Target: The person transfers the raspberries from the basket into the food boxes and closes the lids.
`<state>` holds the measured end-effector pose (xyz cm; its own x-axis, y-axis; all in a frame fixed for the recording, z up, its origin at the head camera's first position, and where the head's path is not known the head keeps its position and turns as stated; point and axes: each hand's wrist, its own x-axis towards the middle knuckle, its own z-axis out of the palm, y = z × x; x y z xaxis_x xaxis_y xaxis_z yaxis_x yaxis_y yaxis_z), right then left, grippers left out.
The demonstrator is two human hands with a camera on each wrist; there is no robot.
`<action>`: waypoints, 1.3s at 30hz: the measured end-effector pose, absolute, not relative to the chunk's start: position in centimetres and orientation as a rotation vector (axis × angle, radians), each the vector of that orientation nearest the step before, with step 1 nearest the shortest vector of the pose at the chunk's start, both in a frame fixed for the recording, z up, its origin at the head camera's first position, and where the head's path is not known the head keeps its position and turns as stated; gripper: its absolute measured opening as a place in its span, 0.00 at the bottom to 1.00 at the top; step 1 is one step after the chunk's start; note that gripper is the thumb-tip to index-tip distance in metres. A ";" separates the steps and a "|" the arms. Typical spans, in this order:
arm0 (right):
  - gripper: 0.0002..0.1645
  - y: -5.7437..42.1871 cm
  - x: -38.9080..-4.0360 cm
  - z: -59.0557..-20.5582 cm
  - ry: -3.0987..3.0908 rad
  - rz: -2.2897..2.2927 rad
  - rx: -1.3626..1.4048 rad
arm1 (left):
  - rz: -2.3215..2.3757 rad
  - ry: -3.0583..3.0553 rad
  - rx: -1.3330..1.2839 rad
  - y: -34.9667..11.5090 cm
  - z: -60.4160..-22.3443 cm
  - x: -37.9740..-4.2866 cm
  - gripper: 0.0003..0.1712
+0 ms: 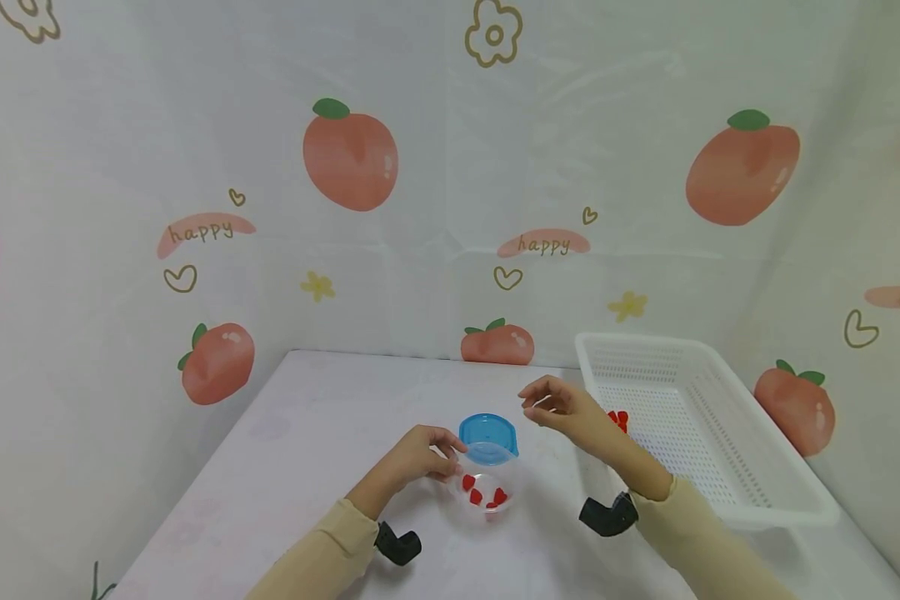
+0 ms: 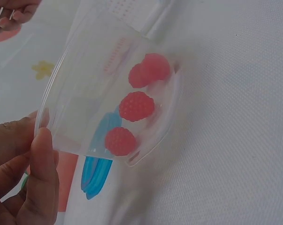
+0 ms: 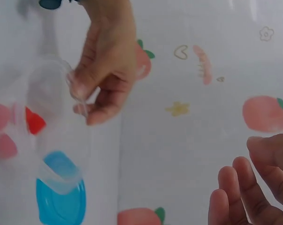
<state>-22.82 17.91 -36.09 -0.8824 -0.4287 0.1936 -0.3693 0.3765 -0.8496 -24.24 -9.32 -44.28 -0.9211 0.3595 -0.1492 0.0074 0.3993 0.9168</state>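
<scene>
My left hand (image 1: 423, 454) pinches the rim of a clear plastic cup (image 2: 78, 98) between thumb and fingers. Several red raspberries (image 2: 136, 106) lie at the bottom of the cup, seen through its wall in the left wrist view. Just behind the cup on the table is a blue plastic lid (image 1: 487, 432), partly seen through the clear plastic. My right hand (image 1: 567, 408) hovers to the right of the lid, near the basket's left side. Its fingers are loosely bent, with nothing between them and the thumb.
A white slotted basket (image 1: 768, 408) stands on the right of the table. Small red pieces (image 1: 621, 419) show inside its left side, partly behind my right forearm. A printed curtain (image 1: 420, 283) hangs along the table's back edge. Black wrist mounts (image 1: 607, 517) sit below the forearms.
</scene>
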 end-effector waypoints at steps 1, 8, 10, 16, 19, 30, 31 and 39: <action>0.16 18.2 -23.1 -35.9 2.572 -1.563 -0.731 | 1.529 2.338 0.319 -9.3 -44.2 -24.2 0.14; 0.16 20.9 -25.4 -35.6 2.675 -1.628 -0.658 | 1.529 2.337 0.312 -9.3 -44.3 -24.2 0.14; 0.17 21.8 -25.9 -35.7 2.686 -1.668 -0.627 | 1.529 2.339 0.309 -9.3 -44.4 -24.3 0.14; 0.20 24.8 -27.0 -36.1 2.693 -1.801 -0.527 | 1.534 2.332 0.314 -9.4 -44.4 -24.3 0.14; 0.22 26.2 -27.5 -36.6 2.723 -1.790 -0.467 | 1.537 2.329 0.317 -9.4 -44.3 -24.3 0.14; 0.26 29.9 -29.4 -39.1 2.763 -1.573 -0.253 | 1.529 2.350 0.300 -9.3 -44.4 -24.3 0.14; 0.27 30.2 -29.4 -39.3 2.759 -1.554 -0.244 | 1.529 2.350 0.301 -9.3 -44.4 -24.3 0.14; 0.28 31.9 -29.5 -40.0 2.705 -1.452 -0.123 | 1.513 2.362 0.291 -9.3 -44.4 -24.3 0.14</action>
